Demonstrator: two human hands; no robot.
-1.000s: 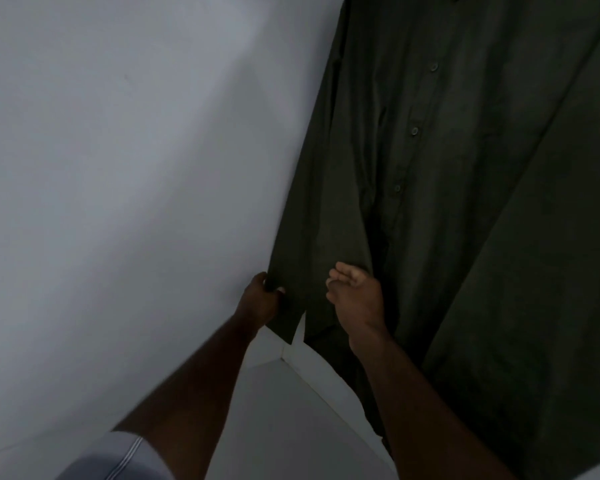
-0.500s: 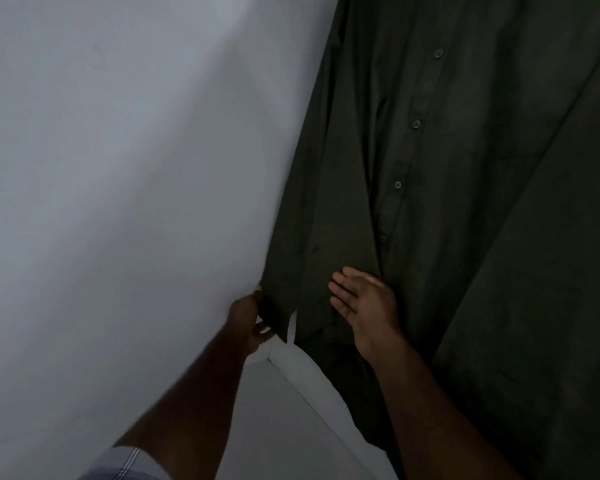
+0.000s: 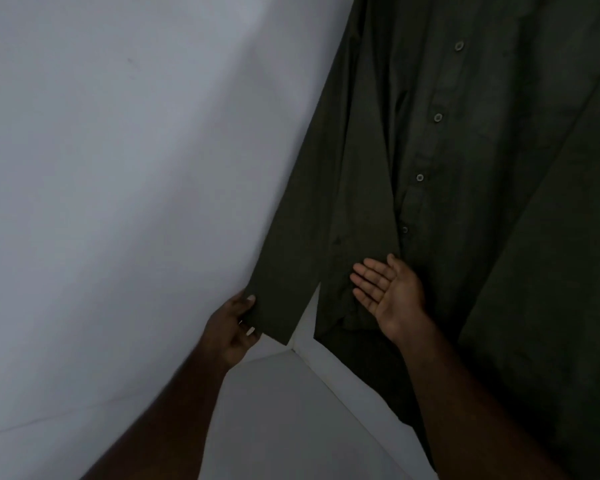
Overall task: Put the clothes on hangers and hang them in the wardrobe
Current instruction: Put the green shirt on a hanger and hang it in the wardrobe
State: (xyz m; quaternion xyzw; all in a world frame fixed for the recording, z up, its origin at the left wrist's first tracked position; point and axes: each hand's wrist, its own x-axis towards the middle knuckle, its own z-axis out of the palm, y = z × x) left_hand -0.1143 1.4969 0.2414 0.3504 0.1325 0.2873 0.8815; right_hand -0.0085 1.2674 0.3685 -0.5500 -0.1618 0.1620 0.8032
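Two hands at work on one dark shirt (image 3: 447, 202), hanging buttoned-front outward inside a white wardrobe (image 3: 118, 168), close against the left wall and filling the right of the view. Left hand (image 3: 231, 327) down at the hem corner, fingers (image 3: 248, 299) curled round the cloth edge and pinching it, just beside the side slit. Right hand (image 3: 390, 292) palm up against the lower front below the last button (image 3: 404, 229), fingers straight and spread a little, holding nothing, seemingly only touching the fabric. Hanger and rail out of sight above the top edge, so no telling how the shirt sits up there. Judged from this: hanging step as good as done for this garment, now only the tidying, pulling the hem straight and smoothing the front so it drapes flat. Next move probably a gentle downward tug with the pinching hand and a flat stroke with the open one, then letting go and fetching another piece. Light pull only, for fear of dragging the shirt off its hanger. Wardrobe floor (image 3: 284, 427) pale and dim below.
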